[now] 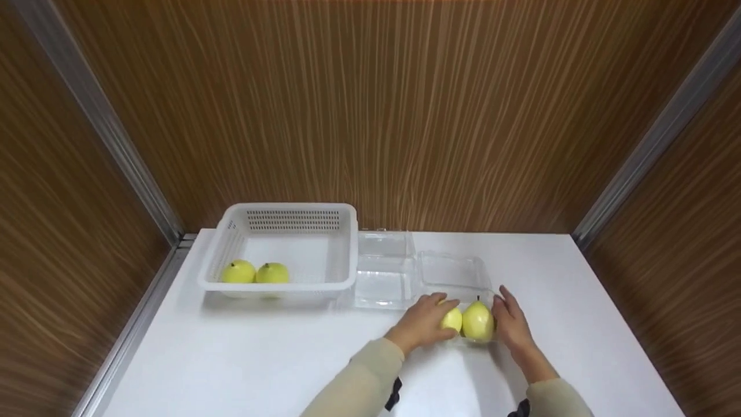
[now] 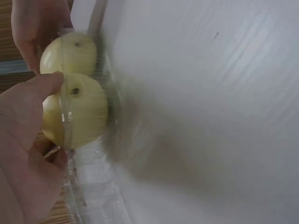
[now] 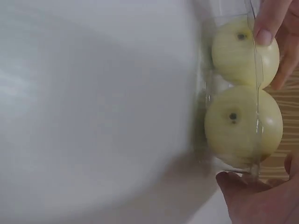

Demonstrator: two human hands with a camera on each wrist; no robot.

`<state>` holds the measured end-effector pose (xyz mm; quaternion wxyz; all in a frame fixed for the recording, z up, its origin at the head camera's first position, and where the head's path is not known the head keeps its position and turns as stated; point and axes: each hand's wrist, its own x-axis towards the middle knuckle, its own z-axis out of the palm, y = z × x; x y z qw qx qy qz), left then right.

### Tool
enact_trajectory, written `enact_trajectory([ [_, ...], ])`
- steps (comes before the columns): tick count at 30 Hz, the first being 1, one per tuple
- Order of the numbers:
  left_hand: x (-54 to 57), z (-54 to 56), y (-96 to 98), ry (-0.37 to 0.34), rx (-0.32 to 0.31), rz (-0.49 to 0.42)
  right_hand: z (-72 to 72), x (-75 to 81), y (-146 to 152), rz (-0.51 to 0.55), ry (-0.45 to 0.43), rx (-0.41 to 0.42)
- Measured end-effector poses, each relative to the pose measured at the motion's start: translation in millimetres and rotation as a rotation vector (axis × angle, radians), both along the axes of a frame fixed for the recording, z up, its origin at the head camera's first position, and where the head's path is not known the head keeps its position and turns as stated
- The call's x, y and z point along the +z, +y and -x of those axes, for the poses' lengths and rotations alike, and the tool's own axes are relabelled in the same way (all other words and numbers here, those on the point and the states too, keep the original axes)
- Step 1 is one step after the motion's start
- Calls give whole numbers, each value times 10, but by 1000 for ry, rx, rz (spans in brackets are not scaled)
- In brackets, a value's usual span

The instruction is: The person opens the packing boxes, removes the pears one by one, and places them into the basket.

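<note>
In the head view, a clear plastic clamshell box point(image 1: 470, 299) lies with its lid raised at the back. Two yellow-green pears sit side by side in its front half. My left hand point(image 1: 427, 322) grips the left pear point(image 1: 452, 319), thumb in front and fingers over its far side; in the left wrist view the thumb crosses the box rim point(image 2: 67, 122). My right hand point(image 1: 513, 324) rests against the box's right side beside the right pear point(image 1: 478, 322), its fingers fairly straight. In the right wrist view its thumb point(image 3: 231, 183) touches the box's outer side.
A white plastic basket point(image 1: 350, 249) stands at the back left, with two more pears point(image 1: 238, 271) near its front wall. Between basket and working box lies another open clear box point(image 1: 383, 286). Wood-grain panels point(image 1: 370, 116) enclose the white table point(image 1: 260, 359) at back and sides.
</note>
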<state>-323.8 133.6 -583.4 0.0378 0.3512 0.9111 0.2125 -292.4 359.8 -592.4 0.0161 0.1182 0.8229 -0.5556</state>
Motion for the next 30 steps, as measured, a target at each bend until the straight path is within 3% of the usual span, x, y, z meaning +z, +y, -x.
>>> enact_trajectory([
  [3,-96,-18,19,11,26,-9,-31,-147,-6,4,16,-31],
  [8,-111,-32,38,-2,54,-5,-64,-267,11,4,-9,-57],
  [11,-78,-24,51,-13,69,-29,-64,-303,34,83,-29,-91],
  [15,-198,-121,41,-59,93,-52,-183,-517,32,222,-41,-163],
  [18,-256,-172,45,-71,95,-75,-247,-611,26,222,-35,-190],
  [22,-254,-190,63,-79,85,-79,-274,-614,26,176,-46,-177],
  [30,-133,-72,61,-56,94,-72,-152,-521,32,260,52,-145],
])
